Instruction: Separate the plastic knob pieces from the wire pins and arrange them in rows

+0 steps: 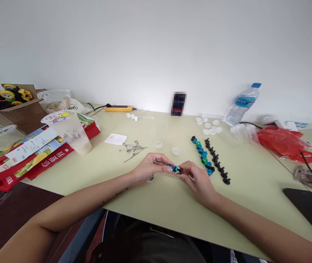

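Note:
My left hand point(154, 168) pinches a small blue metallic piece point(174, 168), with a thin wire-like rod showing along the fingers. My right hand point(199, 179) closes on a small black knob-like piece point(180, 170), which meets the blue piece end to end; whether they are joined I cannot tell. Thin metal rods or a spring show under the right fingers. Partly behind my left wrist is a small round container point(150, 178). To the right of my hands run a row of blue and green pieces point(200, 150) and a row of black pieces point(215, 158).
Pins point(134, 148) lie loose near a white paper scrap point(115, 138). White caps point(175, 151) dot the table. A plastic cup point(75, 137) and red bag point(54, 155) stand left. At right are a leaning water bottle point(243, 104), a red plastic bag point(284, 142) and a black object point(309, 208).

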{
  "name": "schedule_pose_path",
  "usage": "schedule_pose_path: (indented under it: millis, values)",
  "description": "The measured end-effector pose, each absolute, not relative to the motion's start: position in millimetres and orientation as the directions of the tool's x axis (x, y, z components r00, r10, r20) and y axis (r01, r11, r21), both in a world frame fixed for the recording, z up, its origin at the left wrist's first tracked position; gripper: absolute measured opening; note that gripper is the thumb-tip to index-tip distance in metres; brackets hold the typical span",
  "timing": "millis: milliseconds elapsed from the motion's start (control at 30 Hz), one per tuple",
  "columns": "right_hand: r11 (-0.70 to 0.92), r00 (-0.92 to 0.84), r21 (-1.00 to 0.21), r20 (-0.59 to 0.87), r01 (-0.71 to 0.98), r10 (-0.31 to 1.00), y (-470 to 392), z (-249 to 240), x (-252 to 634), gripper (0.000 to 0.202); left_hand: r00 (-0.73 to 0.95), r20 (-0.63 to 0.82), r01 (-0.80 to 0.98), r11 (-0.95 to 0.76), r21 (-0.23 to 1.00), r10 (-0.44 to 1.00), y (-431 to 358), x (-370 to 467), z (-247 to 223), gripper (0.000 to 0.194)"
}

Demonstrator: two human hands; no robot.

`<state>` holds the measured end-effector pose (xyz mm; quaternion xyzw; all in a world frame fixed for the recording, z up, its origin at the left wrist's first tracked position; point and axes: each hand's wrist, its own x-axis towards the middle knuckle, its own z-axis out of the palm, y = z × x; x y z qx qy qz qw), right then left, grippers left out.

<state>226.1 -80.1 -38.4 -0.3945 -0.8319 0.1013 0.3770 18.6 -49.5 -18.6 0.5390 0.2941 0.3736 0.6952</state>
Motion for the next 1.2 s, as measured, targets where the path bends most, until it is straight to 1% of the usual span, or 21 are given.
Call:
schedule_pose_path:
  millis: [33, 133, 167, 300, 400, 500, 533, 633, 733, 767, 867, 900, 1000, 1067, 1133, 1200]
  values:
    - [0.671, -0.416, -0.462, 0.540, 0.580, 0.732, -80.0, -38.2, 226.3, 0.006, 0.550, -0.008, -0.200, 0.141, 0.970, 0.835, -49.7, 18.8, -18.5, 0.024]
    - [0.676, -0.456, -0.446, 0.508, 0.587, 0.731, -79.9, -37.6, 227.2, 0.019, 0.558, -0.021, -0.187, 0.150, 0.971, 0.830, -50.3, 19.2, -18.3, 0.025]
    - [0.676, -0.459, -0.444, 0.505, 0.587, 0.731, -80.1, -37.5, 227.3, 0.020, 0.558, -0.021, -0.187, 0.150, 0.971, 0.830, -50.3, 19.2, -18.3, 0.025]
    - [0.667, -0.415, -0.477, 0.533, 0.572, 0.737, -80.7, -38.6, 226.8, 0.006, 0.546, -0.011, -0.197, 0.142, 0.970, 0.838, -49.5, 18.5, -18.5, 0.026]
    - [0.672, -0.417, -0.478, 0.537, 0.566, 0.733, -80.0, -38.8, 226.9, 0.007, 0.541, -0.019, -0.185, 0.141, 0.972, 0.841, -49.9, 18.3, -17.8, 0.026]
    - [0.688, -0.450, -0.442, 0.531, 0.576, 0.718, -79.3, -38.5, 227.6, 0.017, 0.548, -0.018, -0.177, 0.137, 0.975, 0.836, -50.7, 18.6, -17.4, 0.027]
    - [0.691, -0.450, -0.437, 0.536, 0.576, 0.714, -79.3, -38.6, 227.6, 0.017, 0.549, -0.014, -0.180, 0.134, 0.975, 0.836, -50.5, 18.6, -17.6, 0.027]
    - [0.689, -0.418, -0.458, 0.562, 0.562, 0.714, -79.8, -39.4, 226.9, 0.005, 0.545, -0.009, -0.195, 0.136, 0.971, 0.839, -48.9, 18.5, -19.6, 0.025]
    - [0.684, -0.411, -0.470, 0.559, 0.558, 0.720, -79.9, -39.3, 226.6, 0.006, 0.543, -0.026, -0.209, 0.165, 0.964, 0.840, -47.7, 18.6, -21.6, 0.024]
    - [0.686, -0.424, -0.461, 0.552, 0.563, 0.718, -79.8, -38.9, 226.7, 0.008, 0.545, -0.031, -0.211, 0.173, 0.962, 0.838, -47.8, 18.7, -22.0, 0.024]
    - [0.698, -0.458, -0.426, 0.538, 0.575, 0.707, -79.7, -37.6, 227.0, 0.024, 0.554, -0.037, -0.208, 0.182, 0.961, 0.831, -48.6, 19.0, -22.4, 0.024]
    - [0.698, -0.455, -0.426, 0.542, 0.576, 0.707, -79.9, -37.3, 226.9, 0.024, 0.555, -0.035, -0.210, 0.181, 0.961, 0.831, -48.7, 19.0, -22.5, 0.024]
    - [0.688, -0.415, -0.444, 0.567, 0.573, 0.711, -80.7, -37.4, 226.1, 0.010, 0.544, -0.023, -0.215, 0.166, 0.962, 0.839, -48.0, 18.6, -23.3, 0.024]
    - [0.696, -0.417, -0.441, 0.575, 0.567, 0.704, -80.9, -37.4, 226.0, 0.008, 0.545, -0.019, -0.206, 0.157, 0.966, 0.838, -47.3, 18.4, -24.1, 0.024]
    - [0.708, -0.450, -0.421, 0.562, 0.566, 0.694, -80.5, -37.1, 226.6, 0.013, 0.554, -0.021, -0.198, 0.157, 0.968, 0.832, -47.4, 18.6, -24.6, 0.024]
    - [0.718, -0.478, -0.403, 0.549, 0.567, 0.686, -80.1, -36.7, 227.3, 0.024, 0.558, -0.022, -0.201, 0.161, 0.966, 0.829, -48.2, 19.1, -24.5, 0.025]
